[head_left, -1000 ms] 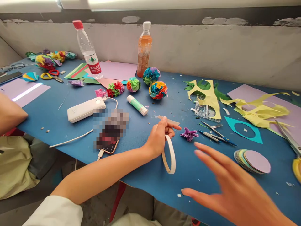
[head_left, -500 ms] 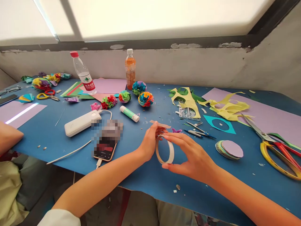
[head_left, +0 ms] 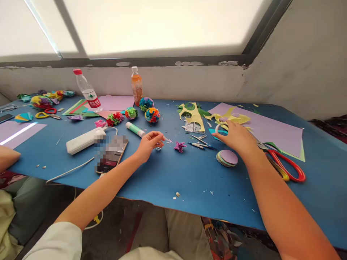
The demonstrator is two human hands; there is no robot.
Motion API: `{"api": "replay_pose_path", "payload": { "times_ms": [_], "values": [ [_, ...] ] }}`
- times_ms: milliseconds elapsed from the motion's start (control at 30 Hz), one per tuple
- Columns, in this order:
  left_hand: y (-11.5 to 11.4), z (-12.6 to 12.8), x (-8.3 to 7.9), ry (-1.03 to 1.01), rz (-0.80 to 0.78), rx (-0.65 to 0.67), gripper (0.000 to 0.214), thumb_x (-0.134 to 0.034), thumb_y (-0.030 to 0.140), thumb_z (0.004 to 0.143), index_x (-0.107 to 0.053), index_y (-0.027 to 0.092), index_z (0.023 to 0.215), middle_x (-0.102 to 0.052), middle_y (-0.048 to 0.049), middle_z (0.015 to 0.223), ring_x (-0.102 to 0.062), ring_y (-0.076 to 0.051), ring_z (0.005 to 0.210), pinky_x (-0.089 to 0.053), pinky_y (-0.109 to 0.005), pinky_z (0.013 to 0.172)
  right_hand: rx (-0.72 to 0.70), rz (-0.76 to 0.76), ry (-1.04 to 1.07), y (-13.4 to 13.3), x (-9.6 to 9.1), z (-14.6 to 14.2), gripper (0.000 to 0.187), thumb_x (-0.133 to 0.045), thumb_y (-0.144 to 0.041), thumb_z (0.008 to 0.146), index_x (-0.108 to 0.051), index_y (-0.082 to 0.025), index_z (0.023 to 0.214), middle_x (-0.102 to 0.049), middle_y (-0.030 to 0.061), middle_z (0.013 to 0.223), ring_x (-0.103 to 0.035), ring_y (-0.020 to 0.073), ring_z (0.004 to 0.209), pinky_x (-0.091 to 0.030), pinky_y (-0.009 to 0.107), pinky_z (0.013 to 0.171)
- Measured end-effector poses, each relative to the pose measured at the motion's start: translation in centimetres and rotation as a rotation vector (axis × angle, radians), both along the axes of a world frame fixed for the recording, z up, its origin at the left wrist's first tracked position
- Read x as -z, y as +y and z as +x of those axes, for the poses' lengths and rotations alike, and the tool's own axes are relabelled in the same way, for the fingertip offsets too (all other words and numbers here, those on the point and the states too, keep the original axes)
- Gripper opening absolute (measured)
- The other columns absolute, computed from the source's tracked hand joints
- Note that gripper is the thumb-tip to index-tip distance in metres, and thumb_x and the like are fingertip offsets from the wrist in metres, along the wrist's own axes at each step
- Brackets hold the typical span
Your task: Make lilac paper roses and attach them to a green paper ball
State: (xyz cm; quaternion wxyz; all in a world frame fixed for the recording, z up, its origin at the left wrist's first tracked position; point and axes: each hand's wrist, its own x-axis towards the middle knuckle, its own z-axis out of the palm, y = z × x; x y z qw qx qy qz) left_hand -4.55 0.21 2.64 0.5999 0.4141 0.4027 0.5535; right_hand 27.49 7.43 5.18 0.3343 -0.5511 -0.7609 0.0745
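Note:
My left hand rests low over the blue table, its fingers pinched on a small pale strip of tape that pokes out toward a purple paper flower. My right hand reaches further right and back, closed on a white tape ring that shows beside the thumb, above a teal paper cut-out. A stack of paper circles lies just in front of that hand. Thin blue-handled tools lie between my two hands.
A phone, a power bank and a glue stick lie to the left. Paper balls and two bottles stand behind. Red and yellow scissors, a lilac sheet and yellow scraps lie right. Another person's arm shows far left.
The tape ring has passed from my left hand to my right, which carried it right and back. My left hand lowered toward the table. The view has tilted up and turned right.

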Motion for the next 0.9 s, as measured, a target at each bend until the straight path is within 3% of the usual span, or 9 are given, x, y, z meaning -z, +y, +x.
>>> {"api": "replay_pose_path", "payload": {
  "times_ms": [67, 167, 267, 333, 400, 600, 767, 900],
  "values": [
    [0.0, -0.1, 0.2, 0.054, 0.022, 0.020, 0.036, -0.078, 0.039, 0.061, -0.059, 0.015, 0.079, -0.065, 0.0002, 0.072, -0.060, -0.009, 0.062, -0.046, -0.022, 0.062, 0.109, -0.015, 0.001, -0.6, -0.2, -1.2, 0.050, -0.067, -0.056, 0.060, -0.054, -0.019, 0.092, -0.058, 0.0246, 0.108, -0.039, 0.0572, 0.120, -0.024, 0.082, 0.087],
    [-0.2, -0.2, 0.4, 0.137, 0.075, 0.054, 0.034, -0.080, 0.036, 0.060, -0.062, 0.015, 0.079, -0.066, 0.0001, 0.072, -0.062, -0.011, 0.068, -0.047, -0.024, 0.066, 0.101, -0.031, 0.029, -2.4, -1.0, -4.4, 0.044, -0.057, -0.054, 0.073, -0.058, -0.019, 0.100, -0.058, 0.0206, 0.118, -0.045, 0.0466, 0.122, -0.029, 0.070, 0.098],
    [-0.6, -0.1, 0.4, 0.209, 0.137, 0.097, 0.032, -0.081, 0.033, 0.058, -0.064, 0.015, 0.078, -0.067, -0.0006, 0.076, -0.062, -0.012, 0.073, -0.048, -0.025, 0.070, -0.098, -0.151, 0.099, -4.7, -1.2, -8.3, 0.044, -0.052, -0.053, 0.081, -0.061, -0.019, 0.107, -0.067, 0.0134, 0.106, -0.064, 0.0299, 0.094, -0.051, 0.049, 0.081],
    [-0.9, 0.1, 0.5, 0.252, 0.169, 0.126, 0.031, -0.081, 0.032, 0.058, -0.066, 0.015, 0.078, -0.068, -0.0014, 0.080, -0.062, -0.013, 0.076, -0.048, -0.026, 0.072, -0.255, -0.239, 0.152, -6.1, -0.8, -10.4, 0.044, -0.056, -0.051, 0.080, -0.062, -0.020, 0.111, -0.070, 0.0078, 0.101, -0.067, 0.0214, 0.084, -0.055, 0.036, 0.072],
    [-1.2, 0.3, 0.5, 0.291, 0.189, 0.153, 0.029, -0.081, 0.030, 0.058, -0.067, 0.016, 0.079, -0.069, -0.0024, 0.082, -0.062, -0.014, 0.079, -0.048, -0.027, 0.075, -0.342, -0.284, 0.205, -7.2, -0.3, -11.8, 0.041, -0.058, -0.048, 0.080, -0.063, -0.020, 0.109, -0.071, 0.0053, 0.098, -0.067, 0.0177, 0.078, -0.055, 0.031, 0.068],
    [-1.7, 0.6, 0.5, 0.448, 0.287, 0.201, 0.016, -0.067, 0.020, 0.072, -0.068, 0.018, 0.088, -0.070, -0.0043, 0.090, -0.063, -0.015, 0.086, -0.049, -0.026, 0.078, -0.375, -0.274, 0.287, -7.9, 0.3, -12.4, 0.019, -0.057, -0.032, 0.078, -0.069, -0.019, 0.084, -0.072, 0.0032, 0.080, -0.064, 0.0159, 0.071, -0.053, 0.030, 0.066],
    [-1.6, 0.4, 0.9, 0.430, 0.321, 0.242, 0.037, -0.052, 0.004, 0.074, -0.064, 0.020, 0.106, -0.071, -0.0047, 0.097, -0.064, -0.014, 0.090, -0.047, -0.024, 0.079, -0.338, -0.235, 0.308, -7.6, 0.3, -12.2, 0.015, -0.059, -0.029, 0.075, -0.069, -0.019, 0.080, -0.071, 0.0024, 0.077, -0.063, 0.0156, 0.068, -0.052, 0.031, 0.066],
    [-1.5, 0.2, 1.1, 0.404, 0.301, 0.188, 0.043, -0.050, 0.005, 0.074, -0.057, 0.019, 0.114, -0.068, -0.0075, 0.112, -0.065, -0.014, 0.094, -0.046, -0.027, 0.084, -0.303, -0.198, 0.321, -7.9, -0.1, -12.2, 0.015, -0.062, -0.032, 0.075, -0.070, -0.020, 0.079, -0.070, 0.0025, 0.075, -0.063, 0.0166, 0.070, -0.053, 0.032, 0.068]
  ]
}}
